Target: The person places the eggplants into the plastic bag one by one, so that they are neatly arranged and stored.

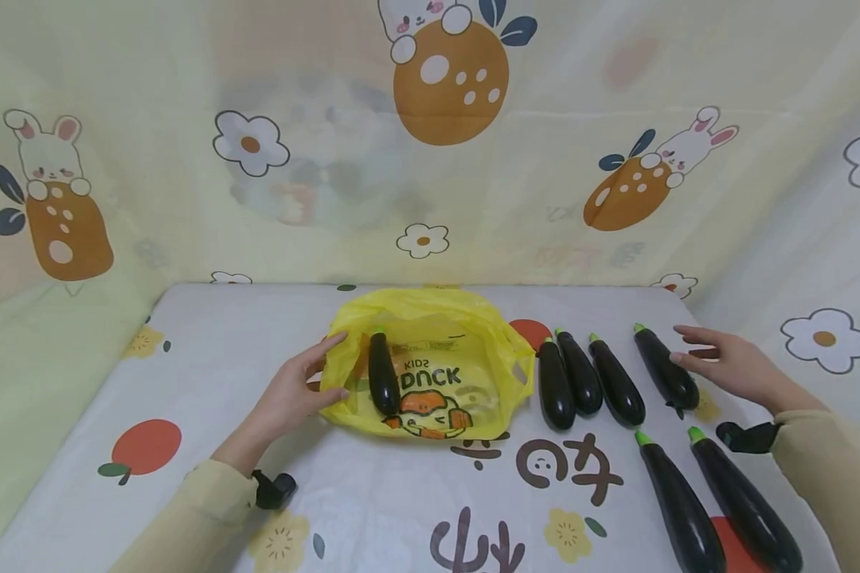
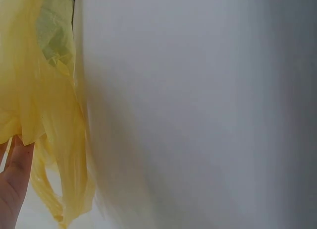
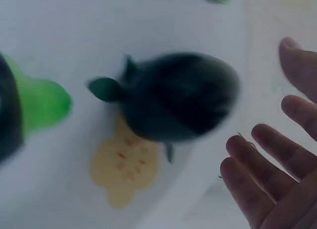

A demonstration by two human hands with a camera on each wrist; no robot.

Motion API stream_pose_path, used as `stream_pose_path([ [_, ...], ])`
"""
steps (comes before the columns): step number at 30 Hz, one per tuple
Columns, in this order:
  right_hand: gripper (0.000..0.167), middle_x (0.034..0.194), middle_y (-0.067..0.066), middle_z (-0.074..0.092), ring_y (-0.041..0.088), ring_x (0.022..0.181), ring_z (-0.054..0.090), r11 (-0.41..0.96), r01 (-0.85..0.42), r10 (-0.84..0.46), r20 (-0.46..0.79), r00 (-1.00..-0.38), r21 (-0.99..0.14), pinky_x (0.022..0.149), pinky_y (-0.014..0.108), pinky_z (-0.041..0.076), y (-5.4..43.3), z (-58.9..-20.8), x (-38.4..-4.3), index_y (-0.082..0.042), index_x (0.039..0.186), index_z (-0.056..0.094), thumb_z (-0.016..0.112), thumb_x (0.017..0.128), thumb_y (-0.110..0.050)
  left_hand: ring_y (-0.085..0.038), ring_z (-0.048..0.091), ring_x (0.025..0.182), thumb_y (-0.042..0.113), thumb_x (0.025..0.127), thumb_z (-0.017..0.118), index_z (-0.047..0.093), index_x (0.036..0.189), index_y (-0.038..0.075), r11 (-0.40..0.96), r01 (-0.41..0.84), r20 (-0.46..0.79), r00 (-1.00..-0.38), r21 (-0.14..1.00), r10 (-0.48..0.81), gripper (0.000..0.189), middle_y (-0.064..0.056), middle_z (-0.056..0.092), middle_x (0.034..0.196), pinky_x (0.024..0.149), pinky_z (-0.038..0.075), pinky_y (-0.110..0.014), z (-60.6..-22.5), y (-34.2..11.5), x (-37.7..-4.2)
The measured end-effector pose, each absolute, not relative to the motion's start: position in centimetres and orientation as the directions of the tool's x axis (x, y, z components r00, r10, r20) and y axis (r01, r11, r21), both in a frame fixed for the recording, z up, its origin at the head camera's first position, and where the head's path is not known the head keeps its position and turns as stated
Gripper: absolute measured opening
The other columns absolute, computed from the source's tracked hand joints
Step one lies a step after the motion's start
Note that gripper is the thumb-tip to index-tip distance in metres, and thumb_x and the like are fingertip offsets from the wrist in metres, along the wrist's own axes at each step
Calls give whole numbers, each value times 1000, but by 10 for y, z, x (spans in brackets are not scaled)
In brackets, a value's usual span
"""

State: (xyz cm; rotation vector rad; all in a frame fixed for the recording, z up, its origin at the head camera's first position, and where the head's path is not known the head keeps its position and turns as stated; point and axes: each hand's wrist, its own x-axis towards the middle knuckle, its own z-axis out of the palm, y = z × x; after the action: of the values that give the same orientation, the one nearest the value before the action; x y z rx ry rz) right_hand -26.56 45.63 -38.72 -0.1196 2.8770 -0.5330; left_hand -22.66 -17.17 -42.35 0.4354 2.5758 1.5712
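Observation:
My left hand [image 1: 294, 391] lies against the left side of a yellow plastic bag [image 1: 502, 398], thumb and fingers spread wide along its edge. In the left wrist view, a finger [image 2: 19, 172] touches the hanging yellow film. Inside the bag's open mouth lies one dark eggplant [image 1: 383, 374] with a green tip. My right hand [image 1: 734, 368] is spread beside another eggplant [image 1: 665, 368], its fingertips right at that eggplant's right side. The right wrist view shows the loosely spread fingers [image 3: 267, 164] holding nothing, with the eggplant's blunt end [image 3: 181, 97] in front of them.
Between the bag and my right hand lie more eggplants, among them one beside the bag [image 1: 555, 386] and another [image 1: 616, 380]. Two longer eggplants, one on the left [image 1: 681, 505] and one on the right [image 1: 745, 501], lie nearer me. A patterned cloth [image 1: 373, 509] covers the table.

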Motion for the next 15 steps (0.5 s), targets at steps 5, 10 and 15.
stream_pose_path([
  [5, 84, 147, 47, 36, 65, 125, 49, 938, -74, -153, -212, -965, -339, 94, 69, 53, 450, -410, -271, 10, 153, 31, 67, 98, -43, -50, 42, 144, -3, 86, 77, 39, 158, 11, 425, 199, 74, -953, 883, 293, 82, -23, 28, 166, 105, 54, -52, -426, -170, -227],
  [10, 85, 144, 49, 37, 64, 120, 52, 943, -99, -174, -217, -960, -317, 94, 70, 52, 444, -414, -270, 11, 151, 32, 72, 95, -38, -50, 42, 143, -4, 86, 77, 39, 158, 12, 431, 190, 65, -955, 882, 289, 83, -22, 28, 167, 105, 55, -50, -427, -170, -228],
  [15, 85, 143, 49, 37, 64, 120, 53, 946, -84, -160, -225, -961, -312, 94, 71, 51, 443, -412, -268, 12, 152, 32, 72, 95, -37, -49, 42, 144, -4, 85, 77, 39, 159, 14, 437, 177, 54, -959, 882, 279, 85, -21, 25, 168, 105, 55, -49, -428, -170, -228],
])
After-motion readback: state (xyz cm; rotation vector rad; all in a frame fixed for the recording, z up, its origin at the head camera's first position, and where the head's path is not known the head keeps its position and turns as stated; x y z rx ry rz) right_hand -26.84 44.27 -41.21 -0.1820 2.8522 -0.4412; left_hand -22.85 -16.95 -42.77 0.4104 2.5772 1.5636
